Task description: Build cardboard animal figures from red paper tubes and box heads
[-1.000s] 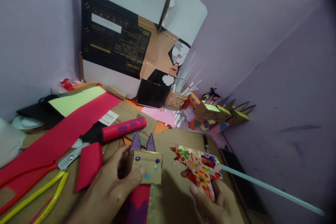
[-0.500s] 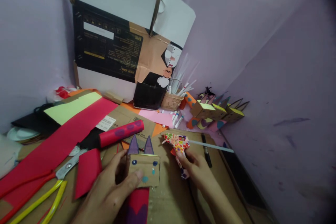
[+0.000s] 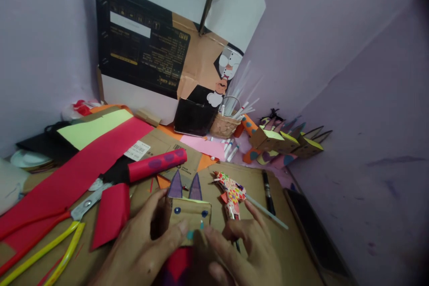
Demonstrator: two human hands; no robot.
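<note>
A brown cardboard sheet (image 3: 288, 254) is laid across the lower frame. Right of centre, a floral hot-glue gun (image 3: 231, 191) and black marker (image 3: 268, 194) are supported by it; at lower left, scissors (image 3: 83, 209) and folded red paper (image 3: 112, 215).

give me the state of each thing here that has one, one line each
Cardboard head, held in the left hand, ears up
Right hand, fingertip at the head's edge; grip unclear
Glue gun, lying down, glue stick in its rear
Scissors, handles parted; blade tips not clear
Basket, upright, holding sticks and pens
Spotted red tube, lying on its side
Black pen, lying down
Carton, opened out, its printing upside down
</note>
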